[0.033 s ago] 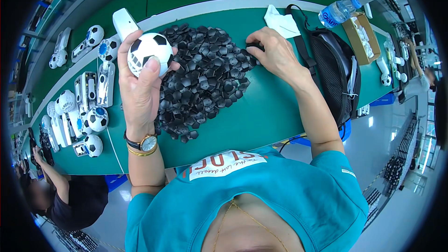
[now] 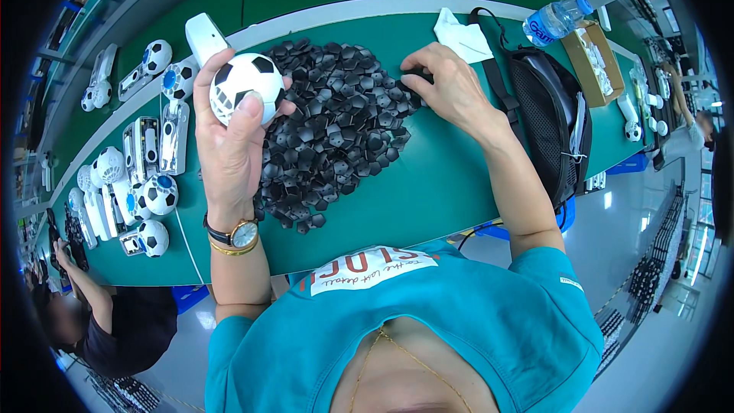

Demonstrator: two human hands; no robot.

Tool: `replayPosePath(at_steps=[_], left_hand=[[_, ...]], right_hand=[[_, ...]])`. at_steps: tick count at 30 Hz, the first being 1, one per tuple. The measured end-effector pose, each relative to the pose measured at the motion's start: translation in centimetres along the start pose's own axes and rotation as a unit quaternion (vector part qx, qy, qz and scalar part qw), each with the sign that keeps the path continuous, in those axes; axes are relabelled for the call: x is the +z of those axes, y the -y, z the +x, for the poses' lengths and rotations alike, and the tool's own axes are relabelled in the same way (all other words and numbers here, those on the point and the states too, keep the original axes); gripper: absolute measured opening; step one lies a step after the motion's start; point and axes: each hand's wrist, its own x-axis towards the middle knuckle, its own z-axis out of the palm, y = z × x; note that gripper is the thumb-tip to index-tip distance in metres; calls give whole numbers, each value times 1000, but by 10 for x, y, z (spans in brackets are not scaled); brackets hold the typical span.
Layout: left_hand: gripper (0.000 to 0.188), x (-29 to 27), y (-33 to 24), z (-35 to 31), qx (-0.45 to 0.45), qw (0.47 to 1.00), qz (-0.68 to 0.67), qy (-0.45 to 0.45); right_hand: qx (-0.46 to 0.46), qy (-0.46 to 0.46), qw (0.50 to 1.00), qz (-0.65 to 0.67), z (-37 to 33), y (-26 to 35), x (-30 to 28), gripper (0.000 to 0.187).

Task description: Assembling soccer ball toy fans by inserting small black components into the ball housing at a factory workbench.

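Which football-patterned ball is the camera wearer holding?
The ball in the left hand, by the black pile's left edge; the wearer holds none of the other balls.

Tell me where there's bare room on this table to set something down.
A broad bare patch of green tabletop lies between the black pieces and the right forearm. A narrower strip separates the left forearm from the football-patterned balls. Crowded: the middle, under the pile, and the left end.

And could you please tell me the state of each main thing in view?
Ball: held in left hand
Black pieces: heaped loosely on table
Right hand: beside the pieces, grip unclear
Bottle: capped
Cardboard box: open, things inside
Black bag: closure unclear
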Motion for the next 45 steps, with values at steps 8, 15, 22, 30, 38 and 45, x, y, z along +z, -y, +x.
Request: replayPosePath(at_steps=[8,15,22,30,38,45], left_hand=[[53,0,-1,2,9,1000,-8,-3],[44,7,-7,8,-11,994,-109,-15],[45,28,-7,14,-27,984,-175,-26],[45,45,-4,10,-29,976,-212,-38],[43,42,-3,6,-11,976,-215,-35],[44,50,-15,1,-31,975,-220,0]], right_hand=[[-121,21,991,-56,6,14,11,16],[-101,-17,991,91,12,38,4,13],[-36,-71,896,436,18,115,4,10],[-94,-160,902,390,22,127,29,13],[-131,-214,908,337,24,127,29,23],[-184,-128,914,337,37,113,8,52]])
